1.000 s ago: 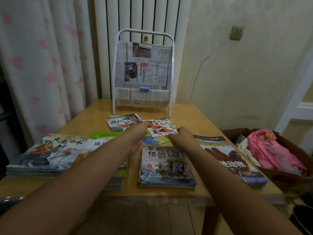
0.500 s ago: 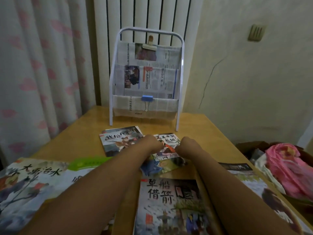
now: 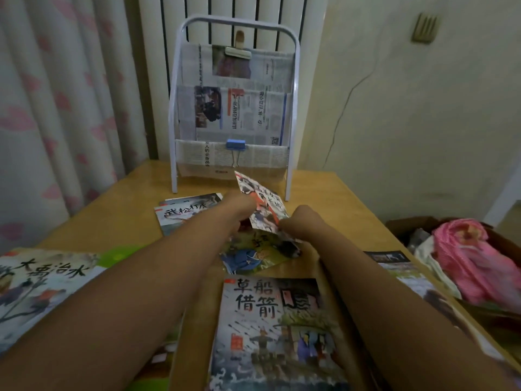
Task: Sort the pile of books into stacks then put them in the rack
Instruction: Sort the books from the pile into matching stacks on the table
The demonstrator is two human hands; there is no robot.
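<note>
Since the earlier frame the small book (image 3: pixel 263 206) has been tilted up from the surface (image 3: pixel 332 198); before it lay flat on the loose pile, and the view has come closer to the rack (image 3: pixel 234 108).

We see the left hand (image 3: pixel 239 210) and the right hand (image 3: pixel 300 221) both holding this book, one on each side; the fingers themselves are hidden behind the knuckles, so we judge the grip only from the lifted book. It stands between the hands, just in front of the rack.

In our judgement the sorting is nearly finished and the rack step is only starting: the three pockets hold only newspaper lining, no books.

We count one rack, two clips on it, and four stacks: one at far left (image 3: pixel 42 280), one in front (image 3: pixel 276 331), one at right (image 3: pixel 406 275), one small stack (image 3: pixel 186 214) near the rack. One more small book (image 3: pixel 259 255) lies under the hands.
</note>
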